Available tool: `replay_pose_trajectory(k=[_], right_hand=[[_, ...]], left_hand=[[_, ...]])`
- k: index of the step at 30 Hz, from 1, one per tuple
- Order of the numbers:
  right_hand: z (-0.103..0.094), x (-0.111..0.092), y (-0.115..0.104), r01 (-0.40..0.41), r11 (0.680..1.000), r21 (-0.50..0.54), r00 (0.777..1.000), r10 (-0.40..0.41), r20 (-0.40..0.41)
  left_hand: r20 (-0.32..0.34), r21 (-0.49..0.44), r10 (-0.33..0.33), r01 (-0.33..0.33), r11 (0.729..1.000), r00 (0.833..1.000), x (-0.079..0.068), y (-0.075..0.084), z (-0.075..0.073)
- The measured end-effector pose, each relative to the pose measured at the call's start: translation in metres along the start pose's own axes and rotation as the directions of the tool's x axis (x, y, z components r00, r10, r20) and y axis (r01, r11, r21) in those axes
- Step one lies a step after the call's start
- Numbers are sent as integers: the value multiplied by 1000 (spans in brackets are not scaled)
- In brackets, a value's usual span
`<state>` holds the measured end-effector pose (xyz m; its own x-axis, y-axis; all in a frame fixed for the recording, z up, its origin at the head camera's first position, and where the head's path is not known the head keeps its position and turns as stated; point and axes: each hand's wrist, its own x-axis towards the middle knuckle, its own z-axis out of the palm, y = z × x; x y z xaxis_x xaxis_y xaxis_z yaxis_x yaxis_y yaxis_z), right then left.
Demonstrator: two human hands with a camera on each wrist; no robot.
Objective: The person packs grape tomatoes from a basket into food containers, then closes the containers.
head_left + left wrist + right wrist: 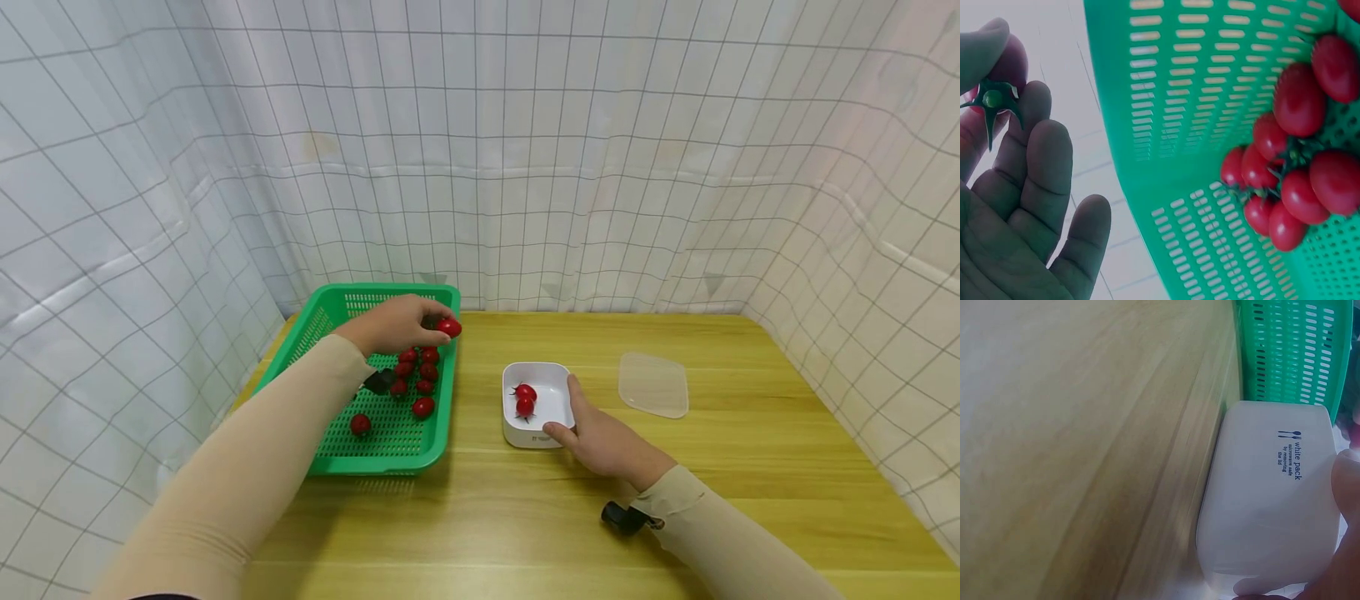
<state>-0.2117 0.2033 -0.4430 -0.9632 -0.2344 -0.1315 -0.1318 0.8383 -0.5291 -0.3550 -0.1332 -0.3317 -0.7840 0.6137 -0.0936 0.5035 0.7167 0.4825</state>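
Over the right side of a green basket [442,417], my left hand [401,323] pinches a cherry tomato [449,327] between thumb and fingers. The left wrist view shows that tomato's green stem star turned toward the camera, with the other fingers spread loosely. Several more cherry tomatoes [1300,100] lie in the basket. My right hand [603,440] holds the right side of a white square container [555,408], thumb on the near rim and fingers along the side. Two cherry tomatoes [525,405] sit inside it at the left.
A translucent lid [653,385] lies flat on the wooden table [480,517], right of the container. White grid-patterned curtains [487,167] hang behind the table and along both sides. The basket stands at the table's left, a short gap from the container.
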Motion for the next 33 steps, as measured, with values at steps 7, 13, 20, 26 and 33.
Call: replay_pose_trajectory(k=[7, 13, 20, 26, 33], right_hand=[[-1, -1, 1, -6, 1000, 9, 1000, 6, 10], [1, -1, 2, 2, 1000, 1, 1000, -2, 8], [1, -1, 2, 5, 1000, 2, 1000, -5, 10], [0, -1, 2, -3, 1000, 0, 1000, 3, 12], [-1, 0, 1, -6, 1000, 16, 1000, 5, 16]], left_hand=[[17, -9, 21, -21, 1000, 1000, 9, 10, 7], [30, -4, 54, -54, 999, 998, 16, 20, 13], [54, -13, 93, -93, 996, 994, 23, 34, 20], [76, -18, 124, -123, 992, 989, 28, 45, 28], [105, -36, 144, -141, 989, 984, 32, 57, 32]])
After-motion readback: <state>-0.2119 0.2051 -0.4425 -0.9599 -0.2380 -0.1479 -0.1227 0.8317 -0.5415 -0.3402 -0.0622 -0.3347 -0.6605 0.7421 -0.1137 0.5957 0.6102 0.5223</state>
